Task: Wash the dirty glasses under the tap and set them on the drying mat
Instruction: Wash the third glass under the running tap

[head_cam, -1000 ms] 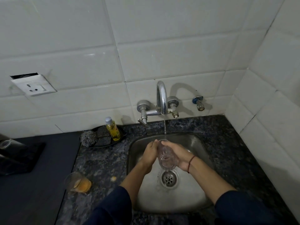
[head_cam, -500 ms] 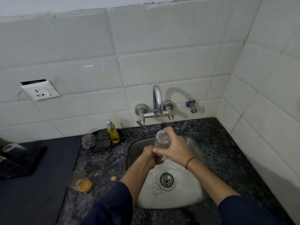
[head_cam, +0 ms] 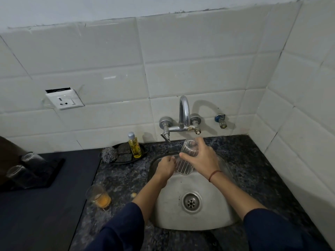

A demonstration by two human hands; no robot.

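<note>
Glass (head_cam: 183, 165) is held over the sink (head_cam: 199, 226), below the tap (head_cam: 184, 111): right grip (head_cam: 201, 158) is clamped round its upper end, left grip (head_cam: 165, 167) is curled against its ribbed side. Judged light, rigid, wet-slippery, fragile; best taken round the ribbed wall

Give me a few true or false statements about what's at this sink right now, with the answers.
1. The left hand and the right hand both hold a ribbed glass above the sink. True.
2. The glass with orange liquid stands in the sink. False: it stands on the counter, left of the sink.
3. A yellow bottle stands on the dark tray beside the steel scrubber. True.
4. The drying mat bears no glasses. False: two glasses are on it.
</note>
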